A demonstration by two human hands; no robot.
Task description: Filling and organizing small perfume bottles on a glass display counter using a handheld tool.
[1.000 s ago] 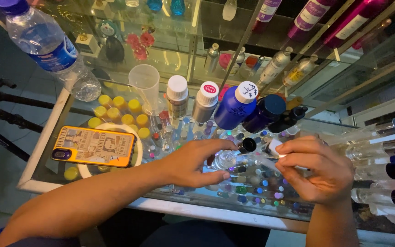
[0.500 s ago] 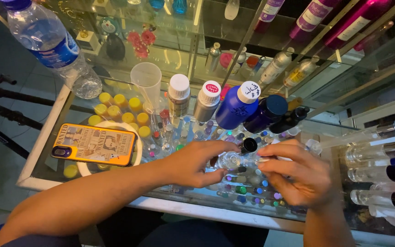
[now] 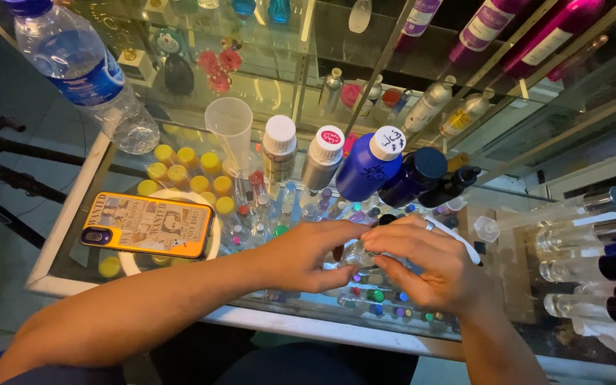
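Note:
Both my hands meet over a glass counter (image 3: 73,235). My left hand (image 3: 308,257) and my right hand (image 3: 429,267) together grip a small clear glass vial (image 3: 356,254), mostly hidden between the fingers. A ring sits on a finger of my right hand. Under and around the hands lie several tiny vials with coloured caps (image 3: 376,296). Just behind the hands stand a blue bottle with a white cap (image 3: 368,167), a dark blue bottle (image 3: 411,178) and two white-capped metal bottles (image 3: 279,150).
A phone in an orange case (image 3: 147,224) lies on a white plate at the left, with yellow-capped vials (image 3: 180,171) behind it. A clear plastic cup (image 3: 231,128) and a water bottle (image 3: 83,71) stand at the back left. Long glass tubes (image 3: 586,239) lie at the right.
My right hand has moved left and closed over the small vial next to my left hand. The left hand has stayed in place.

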